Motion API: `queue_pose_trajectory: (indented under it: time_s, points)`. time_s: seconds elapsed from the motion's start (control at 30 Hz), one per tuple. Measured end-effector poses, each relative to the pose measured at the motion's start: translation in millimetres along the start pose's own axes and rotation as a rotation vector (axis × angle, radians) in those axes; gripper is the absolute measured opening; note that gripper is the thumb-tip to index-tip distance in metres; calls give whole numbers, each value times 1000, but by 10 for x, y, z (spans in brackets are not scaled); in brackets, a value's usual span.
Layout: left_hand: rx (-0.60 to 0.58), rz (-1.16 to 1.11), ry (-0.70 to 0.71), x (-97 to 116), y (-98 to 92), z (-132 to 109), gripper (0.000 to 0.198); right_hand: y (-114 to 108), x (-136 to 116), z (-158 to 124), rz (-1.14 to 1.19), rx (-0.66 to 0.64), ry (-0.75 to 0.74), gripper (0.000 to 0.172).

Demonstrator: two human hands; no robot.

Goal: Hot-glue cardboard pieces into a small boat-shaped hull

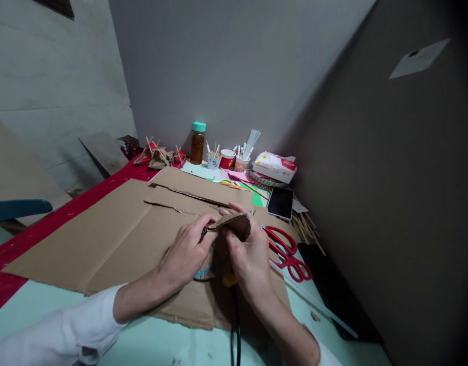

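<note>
Both hands meet over a large brown cardboard sheet (115,239) with a crease and long slits. My right hand (251,256) is closed round a small curved cardboard piece (236,222), thumb beneath it and fingers behind. My left hand (188,249) pinches the left end of that same piece. Under the hands, partly hidden, are a yellow object (229,279) and a blue strip (203,273); a black cable (236,325) runs from there toward the near edge. Red-handled scissors (289,254) lie just right of my right hand.
Along the back stand a bottle with a teal lid (197,145), cups of sticks and pens (214,161), and a tissue pack (275,166). A phone (280,202), wooden sticks (308,229) and a black flat object (333,290) lie right. Cardboard crafts (161,155) sit back left.
</note>
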State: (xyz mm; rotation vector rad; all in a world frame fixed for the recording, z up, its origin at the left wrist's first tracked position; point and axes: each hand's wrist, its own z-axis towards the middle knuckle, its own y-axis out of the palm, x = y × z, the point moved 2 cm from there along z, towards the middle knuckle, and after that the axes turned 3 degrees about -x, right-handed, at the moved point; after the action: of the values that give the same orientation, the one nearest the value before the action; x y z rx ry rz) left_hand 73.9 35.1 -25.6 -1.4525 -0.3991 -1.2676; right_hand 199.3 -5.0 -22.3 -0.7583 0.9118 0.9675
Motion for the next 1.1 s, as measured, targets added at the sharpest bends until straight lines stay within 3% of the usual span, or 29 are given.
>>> queue_pose_trajectory:
  time_s: [0.27, 0.43, 0.53, 0.73, 1.1]
  points:
    - [86, 208, 55, 77, -74, -10, 26, 5, -1, 16, -33, -23, 50, 45]
    - [104, 306, 57, 58, -75, 25, 24, 91, 25, -36, -51, -91, 58, 31]
    - [81, 350, 56, 39, -90, 34, 19, 102, 61, -59, -76, -129, 53, 31]
    - [14, 330, 113, 14, -150, 37, 21, 45, 116, -56, -117, -186, 55, 31]
    - [23, 275, 116, -27, -140, 1, 27, 31, 91, -61, -191, -214, 75, 22]
